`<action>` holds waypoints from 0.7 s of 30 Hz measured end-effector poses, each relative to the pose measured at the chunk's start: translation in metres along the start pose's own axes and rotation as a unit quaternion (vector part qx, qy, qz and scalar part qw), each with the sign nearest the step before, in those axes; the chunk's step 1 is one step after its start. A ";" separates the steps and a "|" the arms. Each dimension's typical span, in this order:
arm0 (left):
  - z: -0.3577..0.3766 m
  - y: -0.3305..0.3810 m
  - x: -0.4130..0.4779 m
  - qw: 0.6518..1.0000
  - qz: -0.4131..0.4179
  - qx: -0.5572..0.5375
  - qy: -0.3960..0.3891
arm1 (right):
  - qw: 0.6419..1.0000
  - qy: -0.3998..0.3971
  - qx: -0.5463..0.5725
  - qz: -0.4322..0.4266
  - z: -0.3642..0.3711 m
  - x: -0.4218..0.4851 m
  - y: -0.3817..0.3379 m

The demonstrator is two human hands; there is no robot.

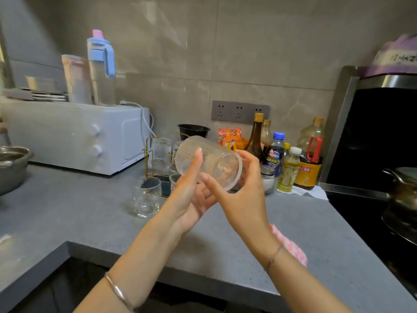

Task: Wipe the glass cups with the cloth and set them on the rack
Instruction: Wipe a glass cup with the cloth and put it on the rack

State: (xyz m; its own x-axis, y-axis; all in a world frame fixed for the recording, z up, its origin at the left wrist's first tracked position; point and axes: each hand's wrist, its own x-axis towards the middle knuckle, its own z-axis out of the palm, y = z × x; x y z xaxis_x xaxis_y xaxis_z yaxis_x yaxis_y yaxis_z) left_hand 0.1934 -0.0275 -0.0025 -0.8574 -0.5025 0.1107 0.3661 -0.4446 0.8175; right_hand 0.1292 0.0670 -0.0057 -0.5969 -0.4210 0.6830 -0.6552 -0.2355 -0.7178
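A ribbed glass cup (pixel 214 160) lies tilted on its side in the air, its mouth facing right and toward me. My left hand (pixel 191 195) grips it from below and from the left. My right hand (pixel 243 193) holds its rim from the right. A pink checked cloth (pixel 291 247) lies on the counter behind my right forearm, partly hidden. The gold wire rack (pixel 149 152) stands behind the cup with glass cups (pixel 160 154) on it. Another glass cup (pixel 147 196) stands upright on the counter to the left of my hands.
A white microwave (pixel 79 134) with bottles on top sits at the back left. Several sauce and drink bottles (pixel 291 168) crowd the back right. A metal bowl (pixel 11 166) is at the far left, a pan (pixel 404 199) on the stove at right. Counter edge (pixel 158 265) runs near me.
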 end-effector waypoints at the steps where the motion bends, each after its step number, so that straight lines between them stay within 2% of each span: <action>1: -0.005 0.005 0.002 1.000 0.003 0.011 -0.003 | 1.000 0.002 0.023 0.009 0.005 0.004 0.000; 5: -0.027 0.023 0.010 0.993 0.031 0.112 -0.017 | 0.992 -0.021 0.117 0.049 0.020 0.022 0.000; 8: -0.051 0.042 0.012 0.970 0.092 0.216 0.068 | 0.986 -0.030 0.148 0.074 0.029 0.044 0.001; 10: -0.081 0.049 0.017 0.926 0.157 0.301 0.167 | 0.990 -0.029 0.113 0.074 0.036 0.063 0.001; 12: -0.123 0.050 0.026 0.860 0.198 0.411 0.230 | 0.995 -0.036 0.068 0.064 0.046 0.084 0.003; 15: -0.189 0.043 0.036 0.791 0.163 0.512 0.293 | 0.996 -0.065 0.029 0.047 0.065 0.112 0.007; 18: -0.234 0.031 0.048 0.734 0.113 0.594 0.309 | 0.994 -0.098 -0.009 0.036 0.086 0.136 0.011; 21: -0.260 0.020 0.054 0.702 0.079 0.636 0.310 | 0.992 -0.121 -0.035 0.025 0.110 0.153 0.018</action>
State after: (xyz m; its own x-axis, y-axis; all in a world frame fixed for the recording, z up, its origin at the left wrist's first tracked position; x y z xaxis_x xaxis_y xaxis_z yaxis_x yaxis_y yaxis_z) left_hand 0.2483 -0.2563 -0.1276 -0.3755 -0.8727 0.3121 -0.5186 0.4769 0.7097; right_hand 0.0772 -0.0976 0.0710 -0.5062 -0.6307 0.5882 -0.6630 -0.1516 -0.7331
